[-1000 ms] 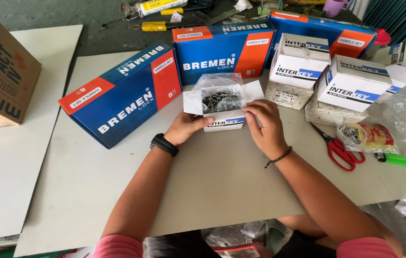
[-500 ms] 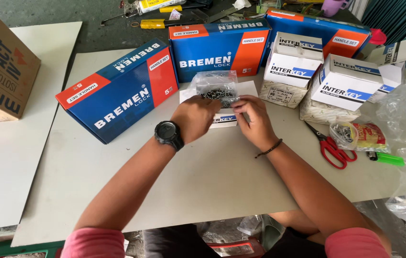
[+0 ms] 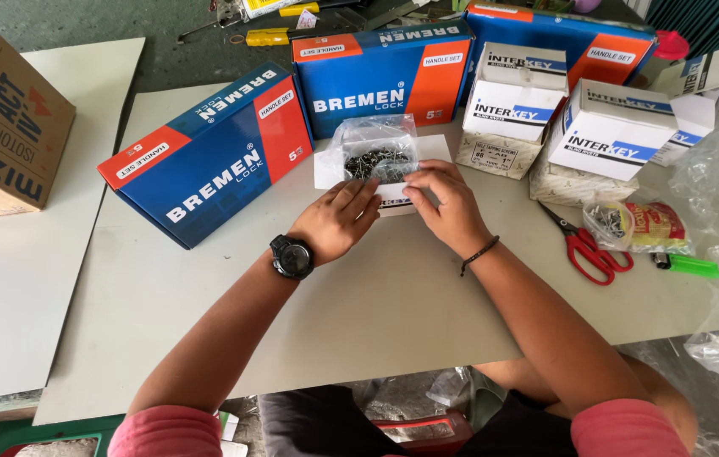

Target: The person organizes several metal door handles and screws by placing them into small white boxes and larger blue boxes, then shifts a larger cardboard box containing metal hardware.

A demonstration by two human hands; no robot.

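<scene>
Both hands slid nearer since earlier; left hand and right hand each pinch small open white cardboard box, clear crinkled plastic bag of dark screws inside.

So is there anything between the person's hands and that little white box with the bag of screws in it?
Nothing visible. The left hand and the right hand both rest on the front of the small white box, below the clear bag of dark screws. The blue boxes stand behind and beside it.
</scene>
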